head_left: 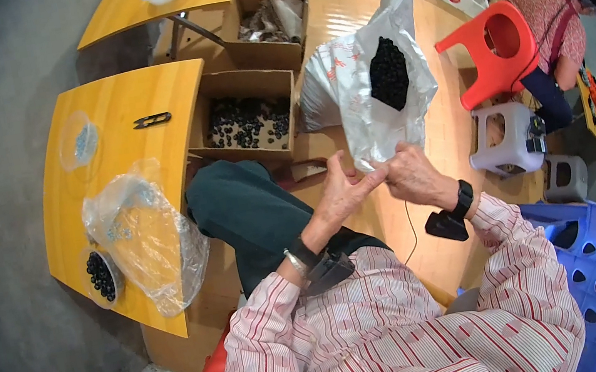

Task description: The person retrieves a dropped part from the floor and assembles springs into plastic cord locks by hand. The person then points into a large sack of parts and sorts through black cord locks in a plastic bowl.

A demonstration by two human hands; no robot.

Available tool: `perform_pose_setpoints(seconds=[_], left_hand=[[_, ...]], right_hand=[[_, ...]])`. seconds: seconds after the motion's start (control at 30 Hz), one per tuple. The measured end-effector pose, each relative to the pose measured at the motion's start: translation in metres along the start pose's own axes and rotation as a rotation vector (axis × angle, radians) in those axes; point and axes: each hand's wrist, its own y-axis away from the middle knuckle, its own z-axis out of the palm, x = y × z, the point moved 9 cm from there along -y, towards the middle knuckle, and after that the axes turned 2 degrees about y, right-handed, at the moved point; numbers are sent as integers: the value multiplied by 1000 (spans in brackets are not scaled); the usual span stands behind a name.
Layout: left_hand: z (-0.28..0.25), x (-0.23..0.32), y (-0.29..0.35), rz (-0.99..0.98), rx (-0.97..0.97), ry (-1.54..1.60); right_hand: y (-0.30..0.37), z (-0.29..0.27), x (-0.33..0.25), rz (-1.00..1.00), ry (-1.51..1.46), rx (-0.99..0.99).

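My left hand is just in front of a silver foil-like bag, its thumb stretched toward my other hand and its index finger pointing up, apart. My right hand is closed at the bag's near lower edge, fingertips pressed together. Whatever they pinch, bag edge or small piece, is hidden. The two hands meet at the fingertips. Within the bag's mouth lies a heap of small black pieces. Left of the bag stands a cardboard box with similar black pieces scattered over its bottom.
A yellow table at left carries black thread snips, a clear plastic bag, a tub of black pieces and a clear tub. At right are a red stool, a white stool and a seated person.
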Motion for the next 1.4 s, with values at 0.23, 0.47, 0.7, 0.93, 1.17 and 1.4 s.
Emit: perform_pose_setpoints(seconds=[0.23, 0.47, 0.7, 0.93, 1.17, 1.4], left_hand=[[-28, 6, 11, -39, 0, 253], [-39, 37, 36, -97, 28, 241], [-37, 18, 39, -69, -145, -127], [-47, 54, 37, 167, 49, 297], [-51, 82, 19, 338, 119, 352], [-46, 114, 20, 462, 154, 98]], right_hand=[[1, -22, -81, -168, -232, 26], [-7, -18, -89, -156, -363, -71], [-5, -8, -91, -175, -332, -102], [-7, -22, -81, -95, -567, -224], [-12, -17, -19, 23, -1176, -61], [3, 18, 33, 435, -1170, -47]])
